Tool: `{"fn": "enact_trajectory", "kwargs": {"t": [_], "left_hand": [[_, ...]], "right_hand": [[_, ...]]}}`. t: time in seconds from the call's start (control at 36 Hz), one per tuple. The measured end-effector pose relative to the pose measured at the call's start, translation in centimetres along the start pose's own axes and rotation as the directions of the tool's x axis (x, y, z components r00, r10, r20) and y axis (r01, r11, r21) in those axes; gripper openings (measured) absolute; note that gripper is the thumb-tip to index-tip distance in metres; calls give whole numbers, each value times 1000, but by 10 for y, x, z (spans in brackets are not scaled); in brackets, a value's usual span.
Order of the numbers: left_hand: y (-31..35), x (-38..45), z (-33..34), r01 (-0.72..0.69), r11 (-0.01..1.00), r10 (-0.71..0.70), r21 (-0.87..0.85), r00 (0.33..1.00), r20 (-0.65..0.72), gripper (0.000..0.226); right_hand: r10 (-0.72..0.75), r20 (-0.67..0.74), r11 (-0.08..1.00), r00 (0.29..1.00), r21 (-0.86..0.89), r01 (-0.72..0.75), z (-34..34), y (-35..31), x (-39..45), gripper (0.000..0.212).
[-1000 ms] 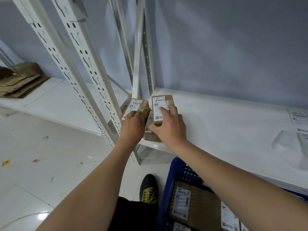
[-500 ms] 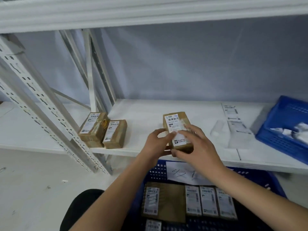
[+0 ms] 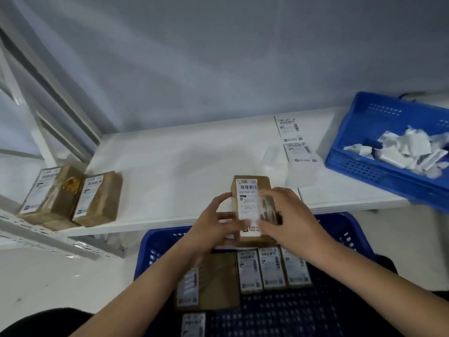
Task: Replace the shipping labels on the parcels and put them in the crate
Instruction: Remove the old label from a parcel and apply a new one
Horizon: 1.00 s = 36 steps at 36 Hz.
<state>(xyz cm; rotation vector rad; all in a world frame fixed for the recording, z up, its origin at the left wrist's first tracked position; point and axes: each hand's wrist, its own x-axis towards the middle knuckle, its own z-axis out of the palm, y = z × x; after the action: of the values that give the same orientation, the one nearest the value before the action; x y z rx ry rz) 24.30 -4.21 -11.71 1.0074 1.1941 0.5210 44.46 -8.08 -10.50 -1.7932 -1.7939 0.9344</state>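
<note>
Left hand (image 3: 213, 223): I hold the parcel (image 3: 251, 190).
Right hand (image 3: 289, 220): I pinch its label (image 3: 247, 203).
Below: crate (image 3: 158, 242).

A plain pale grey-blue painted wall (image 3: 218, 57) fills the upper half of the view, evenly and softly lit with faint streaks of shadow. Below it, from nine o'clock across to three o'clock, runs a flat white metal shelf board (image 3: 182, 161) with a thin front edge, meeting the wall along its back. At ten o'clock, slanted white steel shelving uprights (image 3: 46, 98) rise toward the top left corner. A perforated white steel rail (image 3: 48, 237) crosses at eight o'clock. Beneath the shelf, at seven o'clock, lies a smooth, glossy white floor (image 3: 60, 276) with a few small dark specks.
</note>
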Motion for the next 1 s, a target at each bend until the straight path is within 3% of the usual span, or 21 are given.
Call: {"fn": "enact_trajectory", "kwargs": {"t": [0.36,0.5,0.61,0.75,0.83,1.0], "left_hand": [[20,27,-34,-97,983,90,-158,995,-52,74],[12,28,-21,-75,987,75,-143,997,-3,72],[12,30,-8,-58,993,62,-100,997,39,70],[16,31,-7,-74,991,82,-112,994,66,68],[17,28,-8,-80,993,88,-89,992,85,68],[20,22,-9,-79,994,89,-81,988,126,70]], "right_hand": [[161,-7,972,987,173,-157,-27,-5,41,76],[192,-39,938,981,301,-171,-33,-7,49,79],[213,-61,895,975,413,-170,-31,-13,51,69],[168,-98,935,981,331,-128,-22,-12,45,72],[217,-117,899,969,410,-152,-26,-12,46,70],[264,-29,788,964,583,-198,-33,-12,46,39]]}}
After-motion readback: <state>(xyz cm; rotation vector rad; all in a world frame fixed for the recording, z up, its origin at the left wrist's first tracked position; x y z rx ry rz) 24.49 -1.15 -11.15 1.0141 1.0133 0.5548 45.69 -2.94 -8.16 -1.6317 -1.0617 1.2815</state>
